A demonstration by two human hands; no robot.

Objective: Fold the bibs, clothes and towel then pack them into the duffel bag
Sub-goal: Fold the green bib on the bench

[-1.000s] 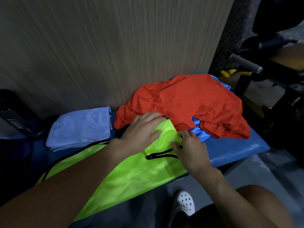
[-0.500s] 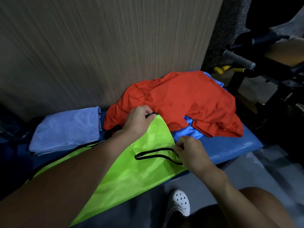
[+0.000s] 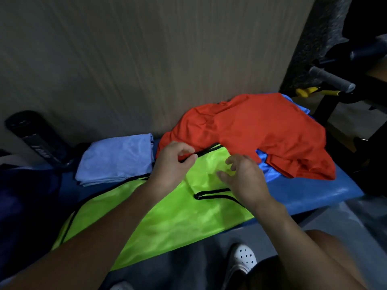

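A neon green bib (image 3: 167, 218) with black trim lies spread across the blue bench (image 3: 326, 191), hanging over its front edge. My left hand (image 3: 171, 162) pinches the black trim at the bib's far edge. My right hand (image 3: 243, 176) hovers over the bib with spread, relaxed fingers and holds nothing. Behind them a red shirt (image 3: 251, 130) lies crumpled on top of a blue garment (image 3: 266, 164). A folded light blue towel (image 3: 117, 158) sits at the left. A dark blue bag (image 3: 23, 197) is partly visible at the far left.
A wood-grain wall (image 3: 146, 59) rises right behind the bench. Black gym equipment with a grey handle (image 3: 333, 80) stands at the right. A black cylinder (image 3: 35, 137) leans by the wall at the left. My white shoe (image 3: 243, 258) is on the floor below.
My right hand has let go of the bib's black trim and moved up over the fabric, fingers spread. My left hand keeps its pinch on the far edge.
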